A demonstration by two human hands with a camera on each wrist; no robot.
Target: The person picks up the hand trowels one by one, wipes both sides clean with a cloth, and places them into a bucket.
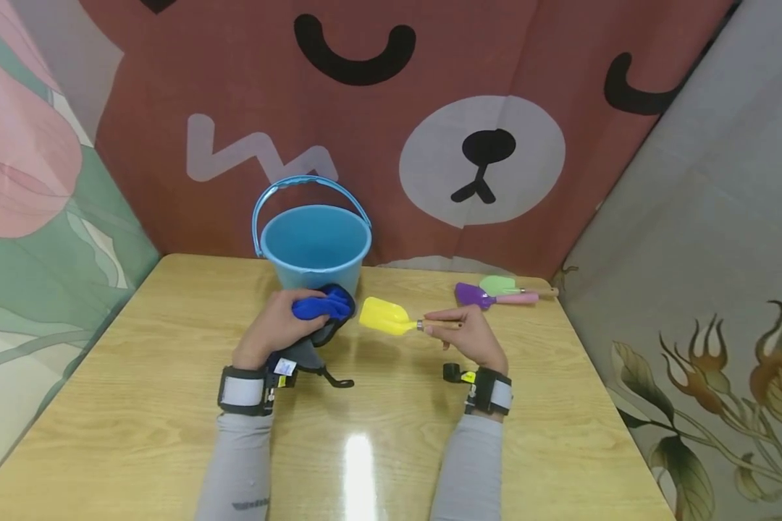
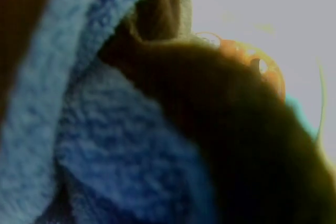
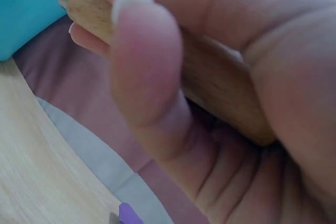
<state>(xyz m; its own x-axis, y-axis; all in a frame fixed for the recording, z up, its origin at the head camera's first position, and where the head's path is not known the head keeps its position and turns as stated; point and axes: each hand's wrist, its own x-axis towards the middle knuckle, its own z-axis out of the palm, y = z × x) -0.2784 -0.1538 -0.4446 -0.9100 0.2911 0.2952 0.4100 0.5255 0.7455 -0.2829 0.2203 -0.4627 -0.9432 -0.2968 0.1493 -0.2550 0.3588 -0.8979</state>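
In the head view my left hand (image 1: 276, 329) grips a bunched blue cloth (image 1: 319, 305) with a dark grey side, a white label and a black hanging loop. Up close in the left wrist view, the cloth (image 2: 126, 150) has a fluffy pile. My right hand (image 1: 464, 334) pinches the wooden handle of a small yellow shovel (image 1: 384, 316). The blade points left toward the cloth, with a narrow gap between them. Thumb and fingers wrap the wooden handle (image 3: 220, 82) in the right wrist view. Just behind the left hand stands a light-blue bucket (image 1: 316, 239), its handle raised.
Two more small shovels lie at the back right of the wooden table (image 1: 189, 405): a purple one (image 1: 474, 295) with a pink handle and a green one (image 1: 497, 284), partly overlapping. A printed bear curtain (image 1: 247, 87) hangs right behind the table, with other fabric on both sides.
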